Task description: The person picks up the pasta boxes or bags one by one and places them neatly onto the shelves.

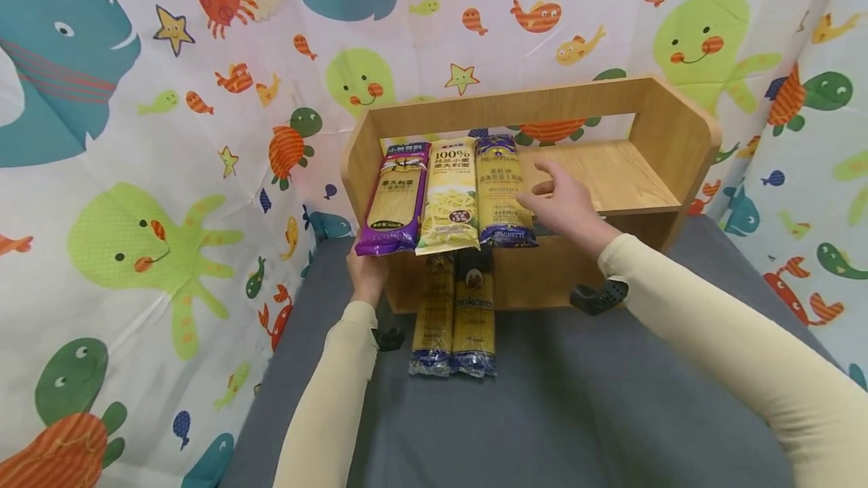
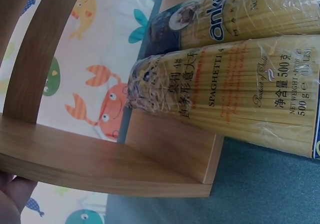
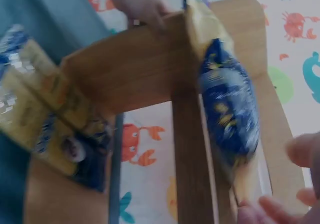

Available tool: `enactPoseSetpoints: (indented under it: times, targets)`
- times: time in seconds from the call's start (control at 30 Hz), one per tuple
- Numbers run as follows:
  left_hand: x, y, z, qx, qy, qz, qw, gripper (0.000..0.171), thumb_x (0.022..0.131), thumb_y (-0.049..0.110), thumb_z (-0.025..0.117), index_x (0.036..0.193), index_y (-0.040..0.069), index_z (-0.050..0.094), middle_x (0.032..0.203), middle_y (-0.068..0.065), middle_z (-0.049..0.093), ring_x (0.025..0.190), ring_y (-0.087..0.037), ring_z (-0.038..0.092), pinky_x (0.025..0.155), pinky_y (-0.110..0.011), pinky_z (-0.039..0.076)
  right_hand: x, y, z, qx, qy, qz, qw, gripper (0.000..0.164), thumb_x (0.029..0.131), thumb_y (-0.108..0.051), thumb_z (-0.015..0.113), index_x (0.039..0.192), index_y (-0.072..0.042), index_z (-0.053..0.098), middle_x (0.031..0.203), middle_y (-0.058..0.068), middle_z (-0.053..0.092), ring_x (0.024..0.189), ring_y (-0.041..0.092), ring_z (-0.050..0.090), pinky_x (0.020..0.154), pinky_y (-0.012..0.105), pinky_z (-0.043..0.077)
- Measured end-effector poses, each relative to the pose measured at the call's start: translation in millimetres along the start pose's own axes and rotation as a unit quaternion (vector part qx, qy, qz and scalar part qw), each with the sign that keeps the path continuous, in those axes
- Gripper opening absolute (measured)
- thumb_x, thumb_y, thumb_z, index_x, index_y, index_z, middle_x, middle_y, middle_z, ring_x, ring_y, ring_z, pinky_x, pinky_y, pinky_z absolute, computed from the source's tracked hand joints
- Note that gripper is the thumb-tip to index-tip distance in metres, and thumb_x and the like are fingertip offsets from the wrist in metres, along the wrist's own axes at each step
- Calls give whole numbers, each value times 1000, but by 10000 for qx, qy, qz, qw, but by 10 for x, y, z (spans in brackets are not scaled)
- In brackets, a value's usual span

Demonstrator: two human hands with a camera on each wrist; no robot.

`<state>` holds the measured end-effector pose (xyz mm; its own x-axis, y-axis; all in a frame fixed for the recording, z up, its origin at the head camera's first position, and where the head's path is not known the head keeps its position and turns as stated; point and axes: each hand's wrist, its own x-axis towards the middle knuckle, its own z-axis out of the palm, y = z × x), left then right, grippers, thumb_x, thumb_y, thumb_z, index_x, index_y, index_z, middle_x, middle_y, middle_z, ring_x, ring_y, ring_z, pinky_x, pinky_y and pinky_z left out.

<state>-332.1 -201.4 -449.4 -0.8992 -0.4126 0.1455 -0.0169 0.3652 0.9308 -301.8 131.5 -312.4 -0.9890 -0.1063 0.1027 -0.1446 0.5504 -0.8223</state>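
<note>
My left hand (image 1: 367,271) grips the left side panel of a two-tier wooden shelf (image 1: 667,143); its fingers lie at the panel edge in the right wrist view. Beside the upper tier, my right hand (image 1: 566,202) has its fingers spread apart, with nothing between them. Nearest to it lies a blue-ended spaghetti packet (image 1: 503,190). To the left on that tier are a cream pasta packet (image 1: 450,194) and a purple pasta packet (image 1: 396,198), front ends overhanging. Two clear-wrapped spaghetti packets, one plain (image 2: 225,92) and one lettered ankara (image 1: 473,315), stick out of the lower tier.
The shelf stands on a dark grey tabletop (image 1: 542,405), near a sea-animal patterned curtain (image 1: 420,44) at the back and both sides. A raised wooden rail (image 1: 502,113) runs along the shelf's back. Black wrist straps show at both cuffs.
</note>
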Motion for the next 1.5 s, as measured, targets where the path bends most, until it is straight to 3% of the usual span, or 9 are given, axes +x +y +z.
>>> enactPoseSetpoints:
  times: [0.13,0.23,0.43,0.57,0.73,0.93,1.1,1.3,1.5]
  targets:
    - [12,22,-41,125,38,79,9999,48,102,44,51,141,16,53,116,-18,69,98,-30,58,90,-49,53,-197,224,-132,-149,417,-410,9982,49,101,-34,58,141,-5,53,124,23,67,107,33,64,72,25,50]
    - [30,31,-64,261,58,119,9996,49,102,43,51,142,16,52,118,-17,69,98,-30,58,90,-48,53,-306,423,-231,-321,651,-406,9965,40,101,-32,58,130,-5,61,118,22,69,97,27,64,69,23,49]
    - [63,40,-115,452,206,278,9984,45,101,37,52,138,13,55,108,-19,68,91,-29,57,76,-40,47,-425,855,-284,-573,640,-91,9963,35,100,-28,61,125,-3,63,107,20,70,80,11,61,65,23,51]
    - [73,40,-129,369,146,154,9991,49,101,42,53,143,16,53,122,-18,69,99,-31,59,86,-46,53,-484,1159,-169,-396,333,198,9985,39,101,-26,61,130,0,59,111,22,69,78,8,62,64,25,54]
    - [53,37,-121,344,24,22,9994,52,101,42,53,147,18,50,133,-19,66,108,-36,60,99,-56,51,-553,1486,146,-104,-16,486,9988,48,100,-24,62,138,3,51,119,27,68,84,11,65,67,29,57]
    - [19,9,-107,185,113,25,9998,49,101,43,54,141,16,54,126,-18,68,104,-32,58,94,-51,51,-583,1717,668,530,-449,1007,9925,65,99,-23,65,149,6,36,129,33,62,91,23,68,65,30,57]
    - [-1,-1,-79,209,170,95,9996,46,101,40,53,140,15,55,123,-18,68,102,-31,57,91,-48,50,-571,1868,1101,1166,-751,1446,9797,73,97,-23,67,154,5,30,129,32,63,85,19,68,65,32,57]
    - [-14,27,-25,320,100,36,9994,47,102,39,53,143,15,54,127,-19,68,103,-33,59,93,-50,51,-551,1866,1532,1596,-847,1670,9693,71,93,-19,71,151,3,36,125,30,65,86,21,68,66,35,59]
    - [7,7,7,219,68,-48,9997,50,103,41,54,146,16,51,129,-17,68,106,-33,61,98,-54,53,-515,1711,1845,1671,-744,1494,9717,71,90,-15,74,149,1,39,121,33,65,88,26,68,64,38,58]
